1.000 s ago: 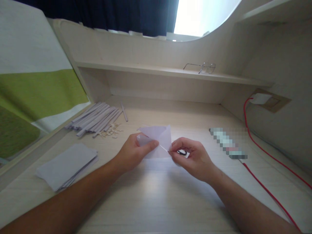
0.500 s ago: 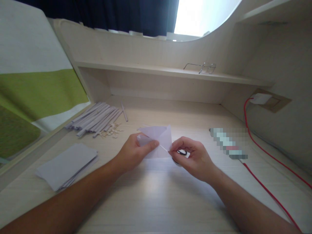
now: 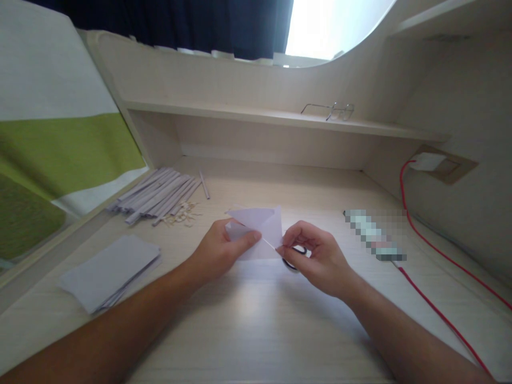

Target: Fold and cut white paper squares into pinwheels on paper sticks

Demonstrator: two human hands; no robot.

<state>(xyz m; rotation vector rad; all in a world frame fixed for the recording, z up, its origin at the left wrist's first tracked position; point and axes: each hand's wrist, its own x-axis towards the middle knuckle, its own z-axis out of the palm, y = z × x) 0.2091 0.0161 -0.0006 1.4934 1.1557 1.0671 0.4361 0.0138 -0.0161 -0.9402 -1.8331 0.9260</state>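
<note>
At desk centre, the left hand (image 3: 218, 252) pinches a folded white paper (image 3: 258, 230); the right hand (image 3: 316, 258) grips its three-o'clock edge over black scissors (image 3: 295, 255). Bare desk (image 3: 248, 325) lies toward six o'clock.

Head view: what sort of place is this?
Probably a home desk nook by a window: pale wood desk with a shelf holding glasses, dark curtain, paper stack.
</note>
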